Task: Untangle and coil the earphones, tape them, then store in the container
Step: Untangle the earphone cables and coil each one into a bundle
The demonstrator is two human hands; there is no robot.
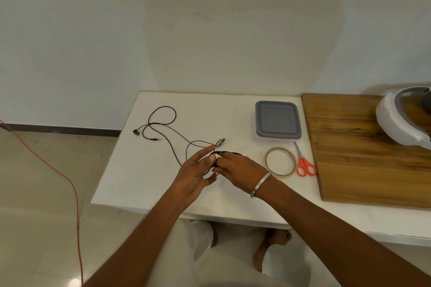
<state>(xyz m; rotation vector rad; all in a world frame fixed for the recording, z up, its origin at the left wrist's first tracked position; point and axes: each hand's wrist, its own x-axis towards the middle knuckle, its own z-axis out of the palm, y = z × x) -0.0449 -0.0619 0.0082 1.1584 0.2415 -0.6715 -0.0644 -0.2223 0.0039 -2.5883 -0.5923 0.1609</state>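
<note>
so the earphones (163, 123) are only partly gathered here. the right hand (238, 170) has its grip closed around a small bundle of black cord, pinching the loops together so they don't spring apart, and that bundle sits just above the white surface (144, 182) near its middle. the left hand (193, 175) is mostly loose, fingers fairly straight, thumb and forefinger touching the cord right next to the bundle, looks like it's guiding the next loop rather than clamping anything. honestly hard to tell if it's properly pinching.

the rest of the cord trails off to the far left, one earbud (136, 132) and the jack plug (156, 139) lying flat near each other, with a big loose loop behind them. makes sense, slack stays laid out so it feeds in without knotting.

tape roll (279, 162) and red scissors (305, 165) sit just right of the hands, touching or nearly, handy for the taping step. the container (277, 120) is behind them with its grey lid on, so that'll need opening later. wooden board (373, 147) further right.

my guess: coiling is maybe a third done.
</note>
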